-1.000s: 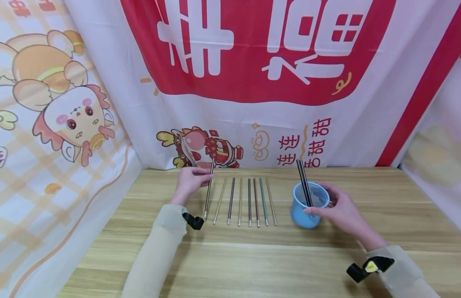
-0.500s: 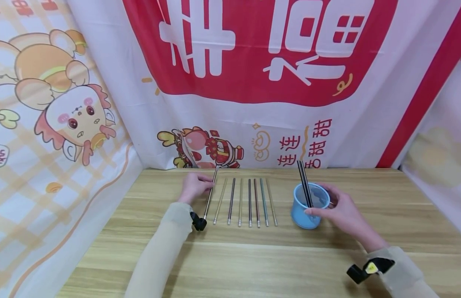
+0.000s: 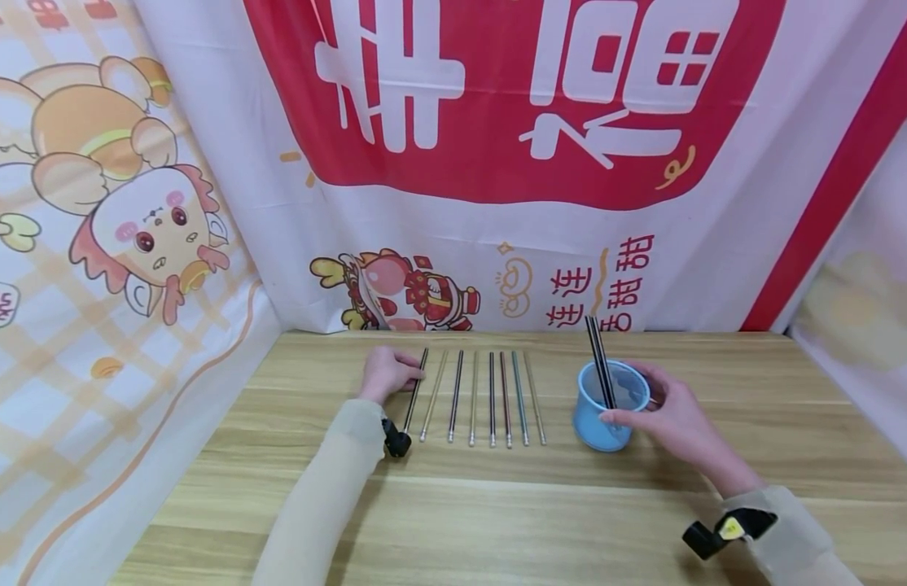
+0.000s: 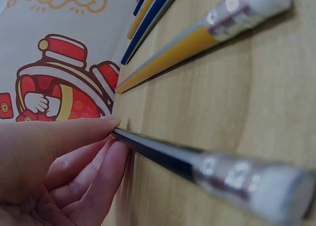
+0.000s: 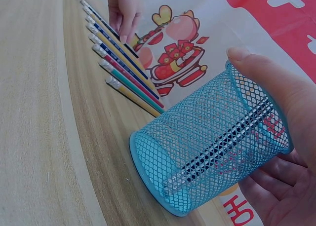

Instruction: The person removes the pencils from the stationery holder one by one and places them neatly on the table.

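At the left end of a row of pencils, my left hand (image 3: 390, 374) pinches a black pencil (image 4: 163, 154) between thumb and fingers. This pencil has a white eraser in a silver ferrule and lies at or very near the tabletop. To its right, a yellow pencil (image 4: 185, 46) and several others in dark blue, red, green and yellow lie side by side, erasers toward me. My right hand (image 3: 676, 419) grips the rim and side of a blue mesh pencil cup (image 5: 197, 147), which stands on the table. Dark pencils (image 3: 600, 358) lean inside it, erasers down.
The wooden table (image 3: 453, 521) extends in front of the row and the cup. A printed cloth (image 3: 497, 244) hangs along the table's back edge, and another patterned cloth (image 3: 204, 423) borders the left side.
My left hand has come slightly right and down, and the far end of the black pencil has dropped toward the table. My right hand and the cup stay in place.
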`<state>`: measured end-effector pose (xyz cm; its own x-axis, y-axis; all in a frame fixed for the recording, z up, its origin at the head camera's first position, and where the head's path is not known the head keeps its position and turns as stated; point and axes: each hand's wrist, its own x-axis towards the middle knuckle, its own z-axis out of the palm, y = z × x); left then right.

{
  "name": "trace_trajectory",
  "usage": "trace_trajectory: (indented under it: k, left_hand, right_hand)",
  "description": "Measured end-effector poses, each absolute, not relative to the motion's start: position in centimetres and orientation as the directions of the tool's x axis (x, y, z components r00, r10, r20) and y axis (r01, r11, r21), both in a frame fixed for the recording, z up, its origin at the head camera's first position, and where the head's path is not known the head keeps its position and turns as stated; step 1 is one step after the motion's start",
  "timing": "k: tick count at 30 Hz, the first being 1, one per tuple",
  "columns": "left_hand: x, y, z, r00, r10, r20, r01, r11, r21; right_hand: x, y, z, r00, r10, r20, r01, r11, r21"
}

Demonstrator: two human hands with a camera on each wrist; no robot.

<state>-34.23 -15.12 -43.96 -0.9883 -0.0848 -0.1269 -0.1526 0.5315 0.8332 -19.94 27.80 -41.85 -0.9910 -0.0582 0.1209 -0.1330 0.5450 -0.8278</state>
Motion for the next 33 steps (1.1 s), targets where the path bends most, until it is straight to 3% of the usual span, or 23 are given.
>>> trace_trajectory:
  k: [28,33]
  left_hand:
    - [-33.98,-14.69,-43.85,-0.985,-0.102,-0.14,-0.173,0.527,0.832]
    - [-33.78,-14.69,-43.56,-0.983,-0.101,-0.153,-0.182,0.475,0.861]
  right_hand:
    - [-20.04,27.87,-42.0,-0.99,-0.057,0.128,-0.139,0.538,-0.832]
    - [-20.02,27.89,-42.0,-0.99,-0.057,0.128,-0.138,0.534,-0.834]
